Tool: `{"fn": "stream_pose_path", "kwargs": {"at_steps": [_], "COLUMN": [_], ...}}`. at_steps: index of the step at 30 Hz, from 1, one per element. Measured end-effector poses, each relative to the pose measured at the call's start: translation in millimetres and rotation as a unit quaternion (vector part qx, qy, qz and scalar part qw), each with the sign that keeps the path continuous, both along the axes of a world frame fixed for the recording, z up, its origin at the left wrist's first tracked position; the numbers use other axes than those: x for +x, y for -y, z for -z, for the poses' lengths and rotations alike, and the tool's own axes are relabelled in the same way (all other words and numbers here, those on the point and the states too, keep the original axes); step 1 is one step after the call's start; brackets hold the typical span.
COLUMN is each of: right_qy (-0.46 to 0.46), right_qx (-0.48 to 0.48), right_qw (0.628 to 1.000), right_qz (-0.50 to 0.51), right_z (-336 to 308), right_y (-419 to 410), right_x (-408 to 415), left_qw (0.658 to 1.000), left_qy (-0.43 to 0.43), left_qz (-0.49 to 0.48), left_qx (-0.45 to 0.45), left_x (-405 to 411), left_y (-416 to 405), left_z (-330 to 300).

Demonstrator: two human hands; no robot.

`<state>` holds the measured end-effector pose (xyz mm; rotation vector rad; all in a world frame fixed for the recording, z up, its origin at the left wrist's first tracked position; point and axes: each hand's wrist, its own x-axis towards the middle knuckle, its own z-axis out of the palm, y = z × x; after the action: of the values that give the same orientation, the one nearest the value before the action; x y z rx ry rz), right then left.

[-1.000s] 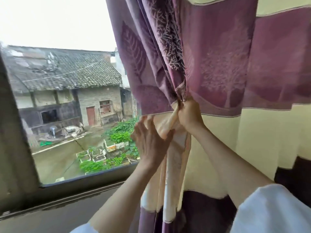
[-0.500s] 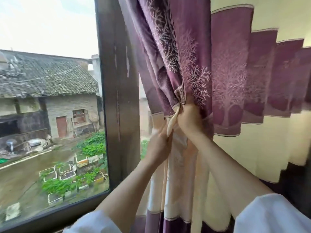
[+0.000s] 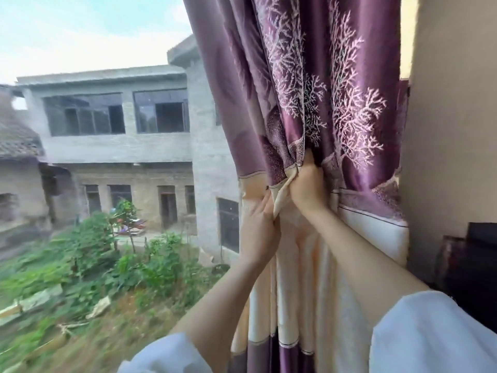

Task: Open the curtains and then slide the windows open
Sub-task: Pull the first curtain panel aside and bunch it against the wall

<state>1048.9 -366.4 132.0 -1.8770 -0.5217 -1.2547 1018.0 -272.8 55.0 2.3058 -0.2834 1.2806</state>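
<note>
Curtain: the purple and cream curtain (image 3: 309,76) is bunched into tight folds at the right of the view, just beside the wall (image 3: 451,130), with the view outside showing to its left.
Right hand: the right hand (image 3: 306,187) is closed into a fist around a gathered fold, right at the seam where the purple band meets the cream band. Its fingers are wrapped into the cloth and mostly hidden by it; the back of the hand faces the camera.
Left hand: the left hand (image 3: 259,227) sits just below and to the left of the right one, touching the cream part. Its fingers (image 3: 265,203) curl round the curtain's leading edge, and a loose cream flap stands between the two hands.
Hands together: close, almost touching, both gripping the same bundle of folds.
Sleeves: white sleeves (image 3: 430,337) show at the bottom.
Outside: a grey two-storey building (image 3: 121,130) and green plants (image 3: 94,251), blurred.
Window frame: cannot tell where the sash or glass lies.
</note>
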Motion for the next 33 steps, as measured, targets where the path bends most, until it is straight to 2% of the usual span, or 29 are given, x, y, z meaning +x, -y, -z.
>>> {"fn": "stream_pose_path", "kwargs": {"at_steps": [5,13,17,19,23,25,28,30,33], "right_qy": [-0.008,-0.031,-0.046,-0.064,-0.120,-0.109,-0.130,-0.087,0.103], "right_qx": [-0.010,-0.004,-0.021,-0.019,-0.017,-0.017,-0.084,-0.129,-0.153], "right_qw": [0.997,0.995,0.995,0.996,0.993,0.994,0.988,0.987,0.971], "right_qz": [0.075,0.091,0.085,0.064,0.005,-0.016,-0.011,0.044,0.150], "right_z": [3,5,6,3,0,0,3,7,9], "right_y": [56,140,176,192,213,216,216,216,216], "right_x": [91,181,216,232,242,238,218,195,146], "left_qw": [0.998,0.993,0.990,0.986,0.945,0.932,0.930,0.931,0.942], "left_qy": [-0.049,-0.054,-0.064,-0.070,-0.015,0.023,0.071,0.077,0.073], "left_qz": [0.044,0.101,0.119,0.145,0.232,0.252,0.274,0.277,0.245], "left_qx": [0.012,0.002,0.037,-0.037,-0.229,-0.259,-0.233,-0.224,-0.219], "left_x": [94,193,233,240,229,226,222,219,211], "left_y": [47,127,160,172,186,189,188,186,184], "left_z": [0,-1,1,-5,-44,-72,-100,-105,-101]}}
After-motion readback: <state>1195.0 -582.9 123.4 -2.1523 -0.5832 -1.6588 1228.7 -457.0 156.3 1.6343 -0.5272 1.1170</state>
